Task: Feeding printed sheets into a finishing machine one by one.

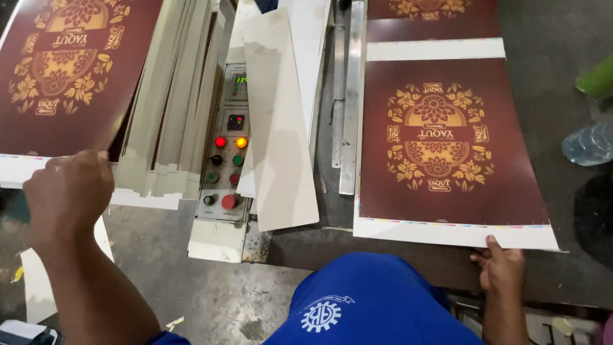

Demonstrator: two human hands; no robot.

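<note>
My right-hand fingers (pixel 490 243) pinch the near white margin of the maroon printed sheet (pixel 447 147), thumb on top of the edge and the other fingers tucked underneath, so the right hand (pixel 501 268) is closed on that sheet. The sheet lies flat on the grey metal table (pixel 543 76), its gold floral design facing up, with a thin colour-bar strip along the near margin. Another sheet of the same print (pixel 431 19) lies just beyond it, at the top of the view.

My left hand (pixel 69 191) is curled at the near edge of a second maroon sheet (pixel 70 64), which sits tilted on a stack of pale board sheets (pixel 172 108). I see only the back of that hand, with the knuckles bent; I cannot tell whether the fingers actually grip the edge.

Between the two sheets stands a control panel (pixel 225 160) with red, orange and green buttons, partly covered by a blank white card (pixel 281 128). A steel ruler (pixel 351 96) lies along the table's left edge. A clear plastic bottle (pixel 589 143) rests at the far right.
</note>
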